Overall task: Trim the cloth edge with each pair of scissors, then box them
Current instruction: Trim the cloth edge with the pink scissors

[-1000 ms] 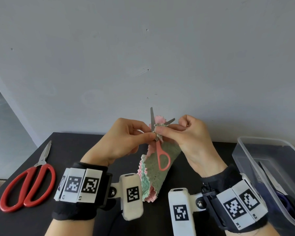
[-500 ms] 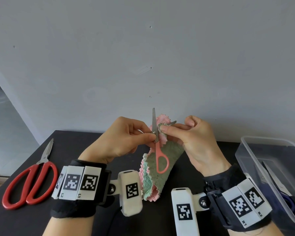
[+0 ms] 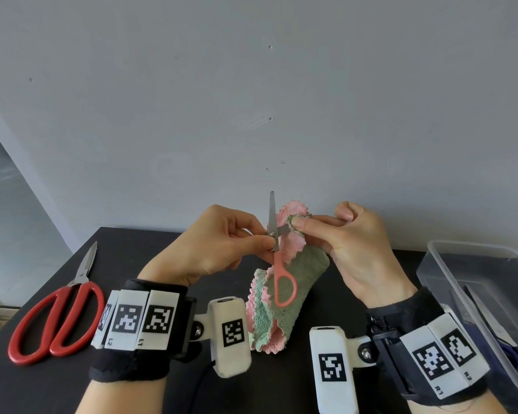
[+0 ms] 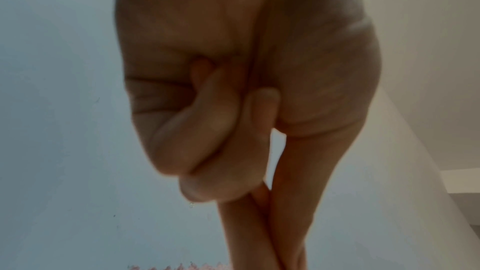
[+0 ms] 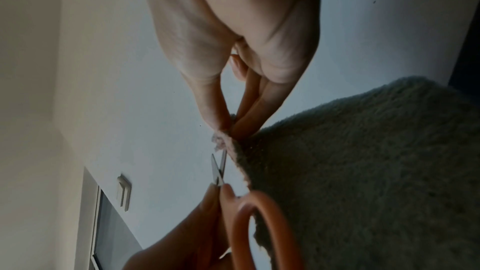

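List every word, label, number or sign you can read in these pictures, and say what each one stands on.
"R1": white tag on the right wrist band.
"R2": the tag beside it on the same band.
"L1": white tag on the left wrist band.
"L2": the tag beside it on that band.
The black-and-white square codes on the bands and on the white camera housings are patterns, not text.
Nothing readable shows on either pair of scissors, the cloth or the clear box.
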The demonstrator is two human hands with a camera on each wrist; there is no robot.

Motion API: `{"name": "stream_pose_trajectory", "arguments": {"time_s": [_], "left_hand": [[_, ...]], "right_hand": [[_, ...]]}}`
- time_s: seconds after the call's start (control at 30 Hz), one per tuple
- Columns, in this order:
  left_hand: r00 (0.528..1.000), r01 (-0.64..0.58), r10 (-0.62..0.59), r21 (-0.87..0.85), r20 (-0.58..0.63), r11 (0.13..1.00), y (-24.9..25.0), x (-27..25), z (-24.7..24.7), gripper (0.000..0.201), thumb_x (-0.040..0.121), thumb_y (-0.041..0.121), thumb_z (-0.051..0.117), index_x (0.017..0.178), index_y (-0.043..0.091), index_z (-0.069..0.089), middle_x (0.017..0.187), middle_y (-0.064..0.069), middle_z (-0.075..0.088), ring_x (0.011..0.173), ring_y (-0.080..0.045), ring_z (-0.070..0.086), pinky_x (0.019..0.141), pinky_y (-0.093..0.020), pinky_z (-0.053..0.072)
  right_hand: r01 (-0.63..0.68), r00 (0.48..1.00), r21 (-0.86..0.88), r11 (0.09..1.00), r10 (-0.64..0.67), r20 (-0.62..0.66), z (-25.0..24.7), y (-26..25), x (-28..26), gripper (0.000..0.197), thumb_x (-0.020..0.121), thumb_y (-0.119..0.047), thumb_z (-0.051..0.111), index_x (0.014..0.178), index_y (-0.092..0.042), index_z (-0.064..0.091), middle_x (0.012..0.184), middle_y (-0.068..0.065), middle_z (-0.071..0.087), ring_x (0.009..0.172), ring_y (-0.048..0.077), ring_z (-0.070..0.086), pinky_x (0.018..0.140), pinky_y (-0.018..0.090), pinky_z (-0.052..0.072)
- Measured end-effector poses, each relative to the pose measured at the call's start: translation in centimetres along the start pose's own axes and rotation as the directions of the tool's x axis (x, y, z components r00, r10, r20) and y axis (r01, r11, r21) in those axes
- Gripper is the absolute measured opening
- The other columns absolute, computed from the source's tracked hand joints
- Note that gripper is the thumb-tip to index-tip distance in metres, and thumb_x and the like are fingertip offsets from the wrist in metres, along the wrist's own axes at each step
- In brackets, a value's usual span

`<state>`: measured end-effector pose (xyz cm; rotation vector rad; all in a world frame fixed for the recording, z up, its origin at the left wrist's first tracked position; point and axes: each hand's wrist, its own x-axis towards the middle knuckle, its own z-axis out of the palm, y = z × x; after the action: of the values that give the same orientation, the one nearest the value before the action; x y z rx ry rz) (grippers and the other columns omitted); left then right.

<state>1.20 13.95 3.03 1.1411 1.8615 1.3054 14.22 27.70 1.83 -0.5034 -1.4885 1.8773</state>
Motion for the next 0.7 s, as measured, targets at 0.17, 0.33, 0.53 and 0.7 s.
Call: {"name": "stream_pose_trajectory", "arguments": {"time_s": [0.17, 0.33, 0.53, 0.7], "left_hand": [[1.0, 0.015, -0.015, 0.019, -0.002, 1.0, 0.0, 0.1, 0.0, 0.016, 0.086, 0.012, 0.066, 0.073, 0.004, 0.068, 0.076, -0.007, 0.076, 0.035, -0.012, 0.026, 0.037, -0.015, 0.025], [1.0, 0.021, -0.021, 0.032, -0.014, 0.999, 0.1, 0.1, 0.2, 0.016, 0.086, 0.014, 0.067, 0.074, 0.004, 0.068, 0.075, -0.006, 0.076, 0.036, -0.012, 0.027, 0.038, -0.015, 0.025], [1.0, 0.018, -0.018, 0.032, -0.012, 0.999, 0.2, 0.0, 0.1, 0.016, 0.086, 0.014, 0.067, 0.072, 0.007, 0.069, 0.076, -0.006, 0.076, 0.036, -0.011, 0.028, 0.037, -0.015, 0.026], [0.997, 0.054, -0.056, 0.058, 0.049, 0.997, 0.0, -0.5, -0.8, 0.013, 0.082, 0.014, 0.07, 0.07, 0.011, 0.073, 0.074, -0.005, 0.075, 0.041, -0.014, 0.03, 0.038, -0.017, 0.028]], "right_hand": [[0.009, 1.0, 0.012, 1.0, -0.009, -0.02, -0.4, 0.0, 0.2, 0.056, 0.069, 0.011, 0.075, 0.07, -0.019, 0.028, 0.067, 0.017, 0.071, 0.07, 0.029, 0.073, 0.072, 0.035, 0.057], [0.028, 0.999, 0.057, 0.998, -0.026, -0.034, -0.5, 0.0, 0.3, 0.055, 0.071, 0.014, 0.072, 0.069, -0.019, 0.028, 0.065, 0.016, 0.071, 0.069, 0.028, 0.073, 0.063, 0.028, 0.057], [0.036, 0.999, 0.077, 0.996, -0.033, -0.039, -0.7, -0.1, 0.5, 0.052, 0.073, 0.014, 0.07, 0.069, -0.018, 0.029, 0.068, 0.018, 0.071, 0.072, 0.028, 0.073, 0.063, 0.027, 0.057], [0.132, 0.98, 0.057, 0.99, -0.122, -0.155, -2.2, -0.8, 1.2, 0.04, 0.08, 0.009, 0.067, 0.074, -0.017, 0.037, 0.064, 0.007, 0.071, 0.07, 0.017, 0.071, 0.074, 0.03, 0.056]]}}
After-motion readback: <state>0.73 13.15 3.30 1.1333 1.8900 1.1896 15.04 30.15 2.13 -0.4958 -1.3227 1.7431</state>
